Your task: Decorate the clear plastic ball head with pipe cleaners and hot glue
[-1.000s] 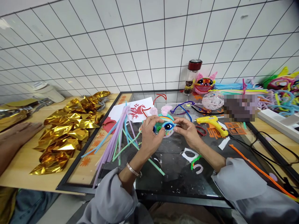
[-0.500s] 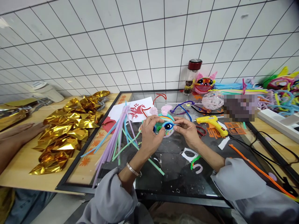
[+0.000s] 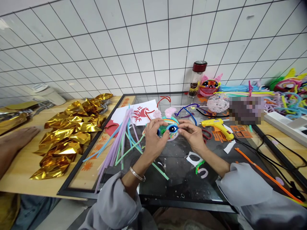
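Observation:
Between my hands is a colourful animal head (image 3: 171, 120) made of fuzzy pipe cleaners, with pink ears, striped brow, a green nose and blue-ringed eyes. My left hand (image 3: 155, 137) grips its left side, thumb by the nose, partly covering one eye. With fingers pinched, my right hand (image 3: 192, 132) presses at the outer edge of the other eye (image 3: 172, 128). Left of my left hand lies a bundle of purple pipe cleaners (image 3: 115, 147), with blue and green ones across it. A cut white paper scrap (image 3: 193, 158) lies below my right hand.
A yellow glue gun (image 3: 219, 126) with a black cord lies to the right. Behind it stand a lidded glass bottle (image 3: 195, 81) and a finished pink animal head (image 3: 209, 86). Gold foil (image 3: 69, 134) covers the left table, beside another person's hand (image 3: 24, 137).
The other person's hand at the left has drawn back a little from the gold foil. My own hands hold nearly the same position on the head.

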Available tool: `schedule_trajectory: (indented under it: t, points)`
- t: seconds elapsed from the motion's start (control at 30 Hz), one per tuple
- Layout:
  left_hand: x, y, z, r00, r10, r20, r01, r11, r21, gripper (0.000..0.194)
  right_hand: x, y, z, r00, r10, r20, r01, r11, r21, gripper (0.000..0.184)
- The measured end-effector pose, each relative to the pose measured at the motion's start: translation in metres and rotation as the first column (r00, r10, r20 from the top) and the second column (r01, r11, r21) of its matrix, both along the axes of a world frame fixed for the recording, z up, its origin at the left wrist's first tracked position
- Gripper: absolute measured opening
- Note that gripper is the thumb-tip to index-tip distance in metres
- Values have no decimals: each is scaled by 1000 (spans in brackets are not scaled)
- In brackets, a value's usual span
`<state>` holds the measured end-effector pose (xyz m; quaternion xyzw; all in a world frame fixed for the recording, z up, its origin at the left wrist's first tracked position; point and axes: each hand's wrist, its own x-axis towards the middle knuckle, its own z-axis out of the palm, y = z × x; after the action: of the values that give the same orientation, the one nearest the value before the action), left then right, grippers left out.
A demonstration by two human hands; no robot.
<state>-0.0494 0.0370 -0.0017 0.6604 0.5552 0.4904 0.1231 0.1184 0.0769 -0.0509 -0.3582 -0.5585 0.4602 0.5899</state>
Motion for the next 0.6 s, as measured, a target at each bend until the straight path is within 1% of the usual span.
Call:
schedule_trajectory:
  t: [0.13,0.27,0.37,0.47,0.6]
  points:
    - [0,0,0,1000,-3,9,3,1000,-3,19,0,1,0,1000,10,-10,-10,1000,-15,14]
    - [-1,0,-1,999,-30,17,30,999,14,19,2,1,-1,999,31,22,-31,999,-10,14]
    - [-1,1,-2,998,-55,33,54,998,25,20,5,0,0,996,63,61,-63,998,-12,20]
    - [-2,0,-2,993,-87,78,85,996,36,19,8,-1,2,985,104,140,-103,995,-14,35]
    - [-1,-2,0,964,-168,207,166,986,30,18,9,0,3,969,89,231,-84,996,-33,70]
